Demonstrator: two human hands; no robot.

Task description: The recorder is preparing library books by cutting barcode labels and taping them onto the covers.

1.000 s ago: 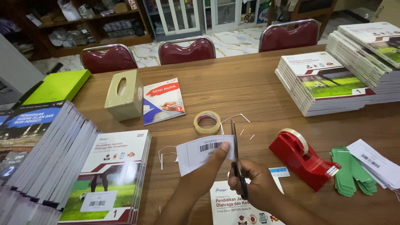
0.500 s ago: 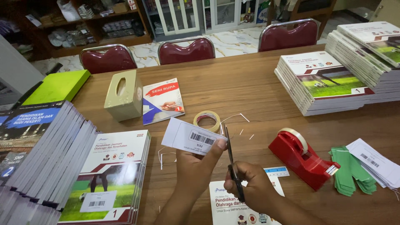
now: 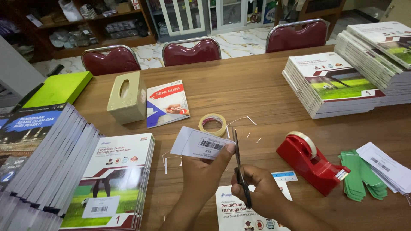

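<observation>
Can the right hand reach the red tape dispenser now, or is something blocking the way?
Probably yes, but not freely: the right hand holds scissors. The red tape dispenser stands just to its right on the table, with only bare wood between.

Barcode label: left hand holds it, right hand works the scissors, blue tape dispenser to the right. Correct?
Not quite. The head view shows the tape dispenser is red, not blue. The rest holds: left hand holds the barcode label, right hand works the scissors.
</observation>
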